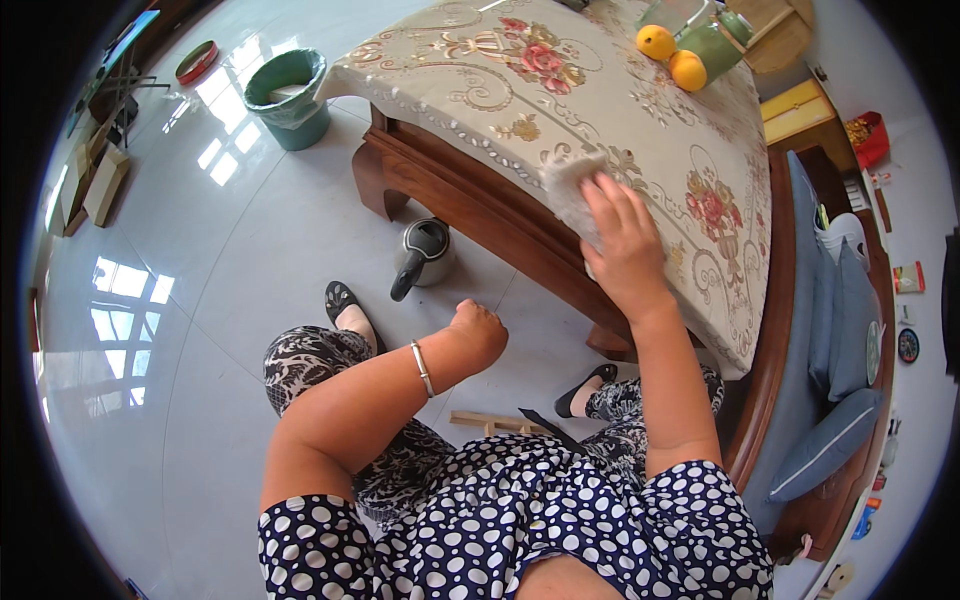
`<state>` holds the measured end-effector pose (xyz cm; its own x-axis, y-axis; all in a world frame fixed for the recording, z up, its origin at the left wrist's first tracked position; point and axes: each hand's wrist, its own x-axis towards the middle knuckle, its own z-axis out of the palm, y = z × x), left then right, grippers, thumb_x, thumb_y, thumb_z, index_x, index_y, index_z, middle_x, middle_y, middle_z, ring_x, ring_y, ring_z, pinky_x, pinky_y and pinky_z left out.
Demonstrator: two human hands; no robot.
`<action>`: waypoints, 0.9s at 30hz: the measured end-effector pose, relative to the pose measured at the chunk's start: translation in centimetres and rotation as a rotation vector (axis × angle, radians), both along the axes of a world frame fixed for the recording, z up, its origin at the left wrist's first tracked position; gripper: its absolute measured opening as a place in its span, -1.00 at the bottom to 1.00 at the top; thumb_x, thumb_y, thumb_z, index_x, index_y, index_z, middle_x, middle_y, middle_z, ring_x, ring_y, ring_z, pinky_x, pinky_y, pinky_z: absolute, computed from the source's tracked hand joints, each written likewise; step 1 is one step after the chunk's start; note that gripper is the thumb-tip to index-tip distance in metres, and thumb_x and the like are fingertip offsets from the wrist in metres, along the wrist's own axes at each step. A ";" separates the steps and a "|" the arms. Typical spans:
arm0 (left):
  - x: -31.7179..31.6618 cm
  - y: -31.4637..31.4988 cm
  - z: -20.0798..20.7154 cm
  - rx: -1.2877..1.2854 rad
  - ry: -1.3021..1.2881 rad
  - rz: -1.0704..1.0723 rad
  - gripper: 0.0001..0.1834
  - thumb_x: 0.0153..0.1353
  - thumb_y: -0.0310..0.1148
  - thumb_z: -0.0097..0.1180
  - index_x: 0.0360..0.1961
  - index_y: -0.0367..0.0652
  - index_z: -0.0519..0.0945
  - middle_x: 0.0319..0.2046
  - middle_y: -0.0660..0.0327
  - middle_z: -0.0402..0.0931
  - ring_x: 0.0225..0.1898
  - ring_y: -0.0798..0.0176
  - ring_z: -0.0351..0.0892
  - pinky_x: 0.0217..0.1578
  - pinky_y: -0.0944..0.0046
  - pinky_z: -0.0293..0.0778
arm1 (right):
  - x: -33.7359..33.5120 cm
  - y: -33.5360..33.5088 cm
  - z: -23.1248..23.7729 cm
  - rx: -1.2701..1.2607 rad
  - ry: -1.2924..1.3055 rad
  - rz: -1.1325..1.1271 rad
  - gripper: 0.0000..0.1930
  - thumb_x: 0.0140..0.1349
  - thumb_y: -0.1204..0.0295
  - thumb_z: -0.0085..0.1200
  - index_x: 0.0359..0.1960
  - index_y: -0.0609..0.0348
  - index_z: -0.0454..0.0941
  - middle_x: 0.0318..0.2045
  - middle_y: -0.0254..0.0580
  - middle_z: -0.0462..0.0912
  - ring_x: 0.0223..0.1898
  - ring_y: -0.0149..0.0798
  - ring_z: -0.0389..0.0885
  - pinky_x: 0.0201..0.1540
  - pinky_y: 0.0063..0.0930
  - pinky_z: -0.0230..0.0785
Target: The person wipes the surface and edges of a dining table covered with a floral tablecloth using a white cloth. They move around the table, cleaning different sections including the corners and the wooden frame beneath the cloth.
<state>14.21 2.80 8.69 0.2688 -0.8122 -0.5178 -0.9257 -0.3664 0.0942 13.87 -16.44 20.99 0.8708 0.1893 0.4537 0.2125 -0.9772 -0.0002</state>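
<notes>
My right hand (628, 240) presses a pale, fluffy cloth (568, 190) against the near edge of the table, its fingers bent over the cloth. Part of the cloth hangs past the edge. Beneath it lies a cream tablecloth (600, 110) with red flowers and gold scrolls, trimmed with a beaded border. My left hand (482, 335), a bracelet on its wrist, hovers over my lap, away from the table. Its fingers are curled into a loose fist, and nothing shows in them. Closest to that hand, a steel kettle (432, 262) with a black lid and handle stands on the floor.
A green lined bin (300, 130) stands by the table's left corner. Oranges (656, 42) and a green jar (712, 50) sit at the far end of the tabletop. A wooden sofa with blue cushions (828, 440) runs along the right. Cardboard (106, 186) lies far left.
</notes>
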 end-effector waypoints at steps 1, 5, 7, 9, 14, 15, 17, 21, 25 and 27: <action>0.1 0.2 -0.2 0.004 0.023 0.011 -0.66 0.10 -0.11 0.13 -0.15 -0.04 0.59 -0.18 0.21 0.56 -0.08 0.18 0.52 -0.12 0.19 0.34 | -1.5 -1.0 -0.1 -0.001 0.009 -0.026 -0.26 -0.25 0.58 0.27 0.11 0.04 0.32 0.09 -0.16 0.37 0.11 -0.06 0.33 0.14 -0.25 0.26; 0.1 0.4 -0.7 0.055 0.047 0.010 -0.64 0.10 -0.09 0.14 -0.13 -0.03 0.57 -0.15 0.19 0.54 -0.06 0.14 0.52 -0.10 0.16 0.34 | -7.4 -4.7 0.1 0.000 0.036 -0.140 -0.24 -0.28 0.61 0.26 0.11 0.10 0.31 0.09 -0.14 0.37 0.10 -0.04 0.33 0.15 -0.26 0.24; 0.2 0.6 -0.9 0.036 0.042 0.016 -0.63 0.09 -0.08 0.14 -0.12 -0.03 0.57 -0.15 0.19 0.54 -0.06 0.13 0.52 -0.10 0.15 0.35 | -10.2 -6.7 -0.2 0.001 0.038 -0.214 -0.24 -0.26 0.62 0.25 0.12 0.10 0.30 0.10 -0.14 0.36 0.11 -0.04 0.33 0.17 -0.25 0.23; 0.3 0.8 0.0 0.023 0.055 0.018 -0.61 0.09 -0.06 0.14 -0.12 -0.03 0.56 -0.16 0.19 0.55 -0.06 0.12 0.52 -0.09 0.14 0.36 | -12.9 -8.8 -0.8 -0.001 0.024 -0.284 -0.25 -0.25 0.62 0.23 0.14 0.11 0.29 0.12 -0.15 0.36 0.12 -0.04 0.33 0.18 -0.25 0.21; 0.8 1.3 0.6 -0.001 0.045 0.044 -0.61 0.08 -0.05 0.14 -0.15 -0.05 0.56 -0.20 0.18 0.55 -0.11 0.11 0.55 -0.16 0.17 0.42 | -18.6 -12.4 -1.0 -0.037 0.041 -0.450 -0.30 -0.16 0.60 0.19 0.15 0.15 0.28 0.11 -0.13 0.36 0.12 -0.04 0.32 0.18 -0.26 0.21; 1.0 1.4 0.5 -0.008 0.045 0.063 -0.61 0.08 -0.05 0.14 -0.15 -0.05 0.56 -0.21 0.18 0.56 -0.12 0.10 0.55 -0.17 0.16 0.43 | -19.5 -12.6 -0.8 -0.043 0.058 -0.485 -0.31 -0.15 0.60 0.19 0.15 0.16 0.28 0.11 -0.13 0.36 0.12 -0.04 0.32 0.18 -0.26 0.21; 1.2 1.5 0.5 -0.020 0.024 0.096 -0.63 0.09 -0.06 0.13 -0.16 -0.05 0.55 -0.19 0.17 0.54 -0.12 0.09 0.54 -0.18 0.14 0.45 | -21.3 -12.7 -0.4 -0.051 0.105 -0.551 -0.34 -0.12 0.57 0.19 0.14 0.16 0.30 0.10 -0.10 0.36 0.11 -0.04 0.34 0.17 -0.27 0.23; 0.2 1.4 1.9 -0.171 0.023 0.110 -0.61 0.12 -0.12 0.12 -0.05 -0.04 0.52 -0.16 0.13 0.51 -0.13 0.06 0.53 -0.16 0.11 0.45 | -23.4 -8.5 1.6 0.170 0.196 -0.467 -0.37 -0.10 0.55 0.20 0.12 0.13 0.33 0.06 -0.05 0.38 0.08 -0.01 0.37 0.13 -0.26 0.27; -2.6 -0.2 4.1 -0.531 0.354 0.206 -0.58 0.15 -0.23 0.11 0.04 -0.05 0.46 -0.10 0.11 0.50 -0.06 0.02 0.49 -0.06 0.13 0.42 | -22.8 -5.6 0.7 1.107 0.211 -0.241 -0.47 0.04 0.43 0.12 0.09 0.27 0.31 -0.05 -0.09 0.45 -0.02 -0.21 0.44 0.08 -0.42 0.25; -4.3 -2.0 4.4 -0.673 0.606 0.285 -0.56 0.20 -0.25 0.08 0.10 -0.12 0.41 -0.04 0.10 0.48 0.03 0.06 0.46 0.03 0.17 0.38 | -21.4 -3.9 0.5 1.776 0.228 -0.165 -0.45 0.13 0.31 0.05 0.12 0.33 0.26 -0.05 -0.11 0.46 -0.05 -0.31 0.45 0.03 -0.45 0.28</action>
<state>9.88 0.82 13.04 0.3423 -0.9361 -0.0812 -0.5340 -0.2649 0.8029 -7.50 -20.36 21.52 0.8964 -0.4260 -0.1228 -0.0317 0.2148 -0.9761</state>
